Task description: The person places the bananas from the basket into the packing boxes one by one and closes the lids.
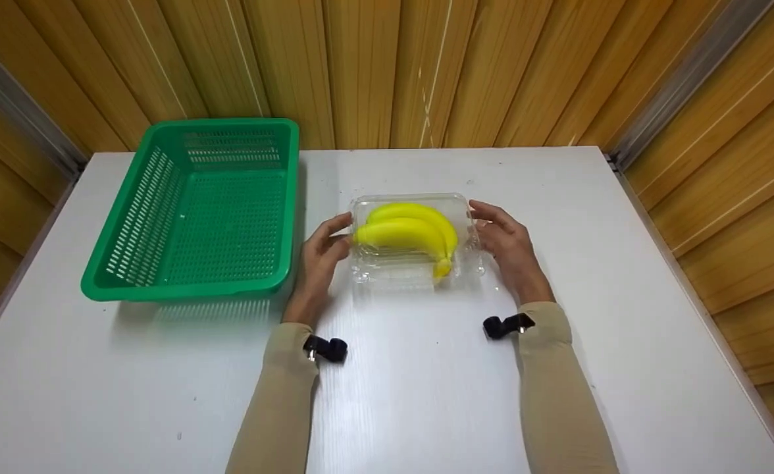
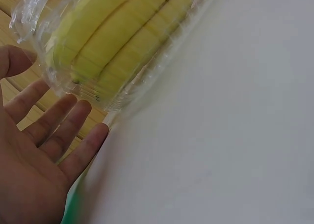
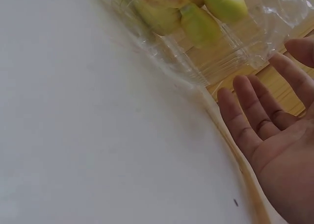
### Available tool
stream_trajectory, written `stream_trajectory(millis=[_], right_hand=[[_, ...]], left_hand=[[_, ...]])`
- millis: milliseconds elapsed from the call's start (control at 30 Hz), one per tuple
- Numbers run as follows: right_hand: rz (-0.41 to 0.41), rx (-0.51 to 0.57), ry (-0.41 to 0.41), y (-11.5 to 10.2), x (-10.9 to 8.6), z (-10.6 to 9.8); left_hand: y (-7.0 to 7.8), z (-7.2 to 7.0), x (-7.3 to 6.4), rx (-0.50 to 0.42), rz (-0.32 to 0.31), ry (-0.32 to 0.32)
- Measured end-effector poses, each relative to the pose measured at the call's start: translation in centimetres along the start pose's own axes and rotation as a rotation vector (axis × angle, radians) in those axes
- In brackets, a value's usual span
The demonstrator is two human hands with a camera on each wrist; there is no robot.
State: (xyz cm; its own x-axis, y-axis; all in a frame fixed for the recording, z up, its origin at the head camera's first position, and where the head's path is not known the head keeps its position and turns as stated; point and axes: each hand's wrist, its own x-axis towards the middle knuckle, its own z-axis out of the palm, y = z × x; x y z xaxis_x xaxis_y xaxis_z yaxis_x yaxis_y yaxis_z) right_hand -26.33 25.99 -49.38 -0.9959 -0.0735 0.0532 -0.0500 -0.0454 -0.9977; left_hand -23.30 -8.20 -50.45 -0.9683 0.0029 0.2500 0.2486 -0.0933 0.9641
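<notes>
A clear plastic clamshell box sits on the table in the middle of the head view. Through its transparent lid shows a bunch of yellow bananas, stem end toward the near right. At the box's left side is my left hand, thumb and fingers spread, fingertips right at the wall. My right hand mirrors it on the right side. Both wrist views show relaxed, slightly bent fingers beside the plastic, not wrapped around it. In the left wrist view the banana tips face the left palm.
A green perforated plastic basket stands left of the box, near the left hand, with nothing inside. The white table ends at a wood-slat wall behind, with more slats at both sides.
</notes>
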Motion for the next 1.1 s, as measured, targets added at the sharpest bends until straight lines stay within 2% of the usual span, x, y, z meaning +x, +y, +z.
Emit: stream_trajectory(millis=[200, 367, 500, 633, 700, 833, 967, 1100], right_hand=[[0.045, 0.001, -0.039, 0.2, -0.5, -0.6], [0.101, 0.006, -0.149, 0.3, -1.0, -1.4], [0.133, 0.063, -0.246, 0.0, -1.4, -1.7], [0.176, 0.125, -0.303, -0.3, -1.6, -1.9], [0.187, 0.137, -0.311, -0.5, -1.6, -1.9], [0.180, 0.157, -0.311, -0.6, -1.5, -1.7], [0.159, 0.153, -0.271, -0.6, -1.2, -1.4], [0.144, 0.110, -0.208, -0.6, -1.0, -1.0]], left_hand=[[-0.2, -0.2, -0.7, 0.016, 0.020, -0.041], [-0.3, -0.7, -1.2, 0.061, 0.020, -0.105], [-0.3, -1.0, -1.1, 0.101, 0.020, -0.135], [-0.2, -1.1, -1.1, 0.074, -0.008, -0.138], [-0.2, -1.1, -1.1, 0.043, -0.016, -0.144], [-0.3, -0.9, -1.0, -0.020, 0.015, -0.142], [-0.2, -0.6, -0.9, -0.005, 0.052, -0.101], [0.0, -0.2, -0.7, 0.024, 0.052, -0.045]])
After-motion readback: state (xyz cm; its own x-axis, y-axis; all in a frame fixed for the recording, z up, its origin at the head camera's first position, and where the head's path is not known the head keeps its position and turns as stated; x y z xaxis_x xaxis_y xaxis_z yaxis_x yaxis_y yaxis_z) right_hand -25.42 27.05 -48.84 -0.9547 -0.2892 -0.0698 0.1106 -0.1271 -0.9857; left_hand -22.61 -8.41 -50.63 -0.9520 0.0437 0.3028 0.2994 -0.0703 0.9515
